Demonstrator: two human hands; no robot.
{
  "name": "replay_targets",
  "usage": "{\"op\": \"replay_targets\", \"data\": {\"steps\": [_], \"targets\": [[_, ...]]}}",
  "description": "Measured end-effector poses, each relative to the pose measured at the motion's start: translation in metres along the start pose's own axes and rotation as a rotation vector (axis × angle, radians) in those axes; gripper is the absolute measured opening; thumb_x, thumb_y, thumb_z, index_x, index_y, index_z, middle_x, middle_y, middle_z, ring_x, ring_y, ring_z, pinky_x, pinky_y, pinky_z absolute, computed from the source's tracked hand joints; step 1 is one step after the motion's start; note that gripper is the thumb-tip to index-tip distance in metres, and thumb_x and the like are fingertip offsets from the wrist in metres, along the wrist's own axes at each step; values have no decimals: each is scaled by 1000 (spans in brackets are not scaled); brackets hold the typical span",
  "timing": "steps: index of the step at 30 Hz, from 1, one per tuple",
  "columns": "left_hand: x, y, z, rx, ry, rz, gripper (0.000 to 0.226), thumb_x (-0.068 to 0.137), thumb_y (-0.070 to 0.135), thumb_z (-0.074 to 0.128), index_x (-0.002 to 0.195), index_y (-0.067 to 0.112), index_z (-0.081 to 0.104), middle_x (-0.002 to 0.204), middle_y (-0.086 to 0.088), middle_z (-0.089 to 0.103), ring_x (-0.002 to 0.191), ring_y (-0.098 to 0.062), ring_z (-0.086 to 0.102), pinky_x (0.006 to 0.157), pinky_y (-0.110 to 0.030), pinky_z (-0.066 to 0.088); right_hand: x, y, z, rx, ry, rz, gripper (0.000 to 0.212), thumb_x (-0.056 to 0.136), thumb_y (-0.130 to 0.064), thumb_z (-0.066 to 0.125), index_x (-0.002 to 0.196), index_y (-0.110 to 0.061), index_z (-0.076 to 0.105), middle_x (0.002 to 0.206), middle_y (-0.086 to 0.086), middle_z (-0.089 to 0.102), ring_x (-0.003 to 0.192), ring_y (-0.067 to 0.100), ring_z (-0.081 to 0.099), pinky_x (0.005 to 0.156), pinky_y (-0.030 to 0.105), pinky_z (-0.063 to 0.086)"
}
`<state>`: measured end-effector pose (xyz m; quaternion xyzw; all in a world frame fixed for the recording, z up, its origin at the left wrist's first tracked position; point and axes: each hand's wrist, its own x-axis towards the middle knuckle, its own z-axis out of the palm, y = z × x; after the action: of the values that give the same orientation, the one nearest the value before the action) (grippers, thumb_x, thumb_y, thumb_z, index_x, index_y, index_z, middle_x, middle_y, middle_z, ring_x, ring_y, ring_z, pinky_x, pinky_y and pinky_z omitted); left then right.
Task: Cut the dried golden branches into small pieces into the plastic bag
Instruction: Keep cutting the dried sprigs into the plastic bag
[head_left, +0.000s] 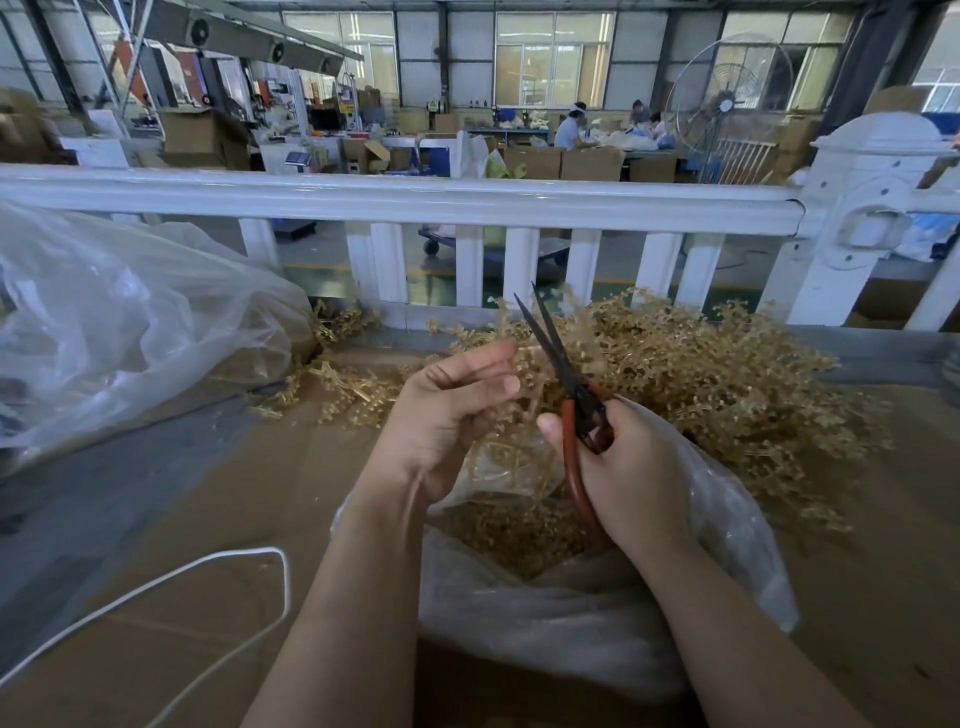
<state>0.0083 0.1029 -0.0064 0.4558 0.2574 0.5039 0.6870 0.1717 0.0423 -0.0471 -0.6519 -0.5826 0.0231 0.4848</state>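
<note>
One pair of scissors (569, 384), two hands and two plastic bags are in view. The dried golden branches (701, 374) lie in one big heap on the far right of the desk (218, 519), with a smaller scatter of loose sprigs (343, 395) to the left of it; they are too tangled to count. The near plastic bag (571, 603) stands open under the hands and holds a layer of cut golden pieces (519, 530). A second, larger clear bag (130, 322) lies crumpled on the far left of the desk.

A white cord (156, 582) loops over the brown desk top at the near left. A white railing (395, 200) runs across behind the heap, ending in a thick white post (857, 208) on the right. Beyond it is a workshop with cardboard boxes (561, 161), a standing fan (727, 104) and a few seated people, far off and small.

The left hand (447, 415) is raised above the bag's mouth, palm turned inward, fingers loosely curled with the tips pinching a thin sprig (524, 410) that hangs toward the bag. The right hand (623, 467) is wrapped round the red handles of the scissors, thumb along the near handle. The dark blades point up and far, slightly apart at the tips, just right of the left fingertips (506, 385).
</note>
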Motion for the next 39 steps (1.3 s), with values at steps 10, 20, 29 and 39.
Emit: {"op": "replay_targets", "data": {"steps": [10, 20, 29, 39], "targets": [[5, -3, 1, -12, 188, 134, 36, 79, -15, 69, 110, 3, 73, 80, -4, 72, 70, -11, 66, 66, -18, 54, 0, 2, 1, -79, -85, -67, 55, 71, -84, 46, 93, -35, 58, 76, -20, 61, 71, -4, 58, 55, 11, 39], [4, -3, 4, 99, 190, 235, 41, 79, -21, 65, 102, 11, 74, 67, 7, 70, 56, -1, 60, 57, -13, 47, -1, 2, 2, -206, -135, -45, 52, 74, -82, 49, 90, -33, 53, 74, -20, 56, 67, -3, 53, 51, 15, 36], [4, -3, 3, 144, 189, 290, 41, 77, -16, 71, 95, 20, 77, 82, 0, 76, 74, -6, 68, 68, -17, 52, -2, 3, 3, -197, -93, -36, 63, 67, -90, 40, 80, -30, 56, 62, -18, 58, 58, -4, 54, 47, 14, 36], [4, -3, 4, 130, 204, 302, 39, 76, -16, 72, 96, 17, 78, 84, -4, 76, 82, -13, 68, 74, -21, 55, -1, 7, 3, -224, -73, -66, 61, 71, -88, 43, 68, -28, 52, 52, -9, 56, 51, 3, 54, 45, 22, 41]]}}
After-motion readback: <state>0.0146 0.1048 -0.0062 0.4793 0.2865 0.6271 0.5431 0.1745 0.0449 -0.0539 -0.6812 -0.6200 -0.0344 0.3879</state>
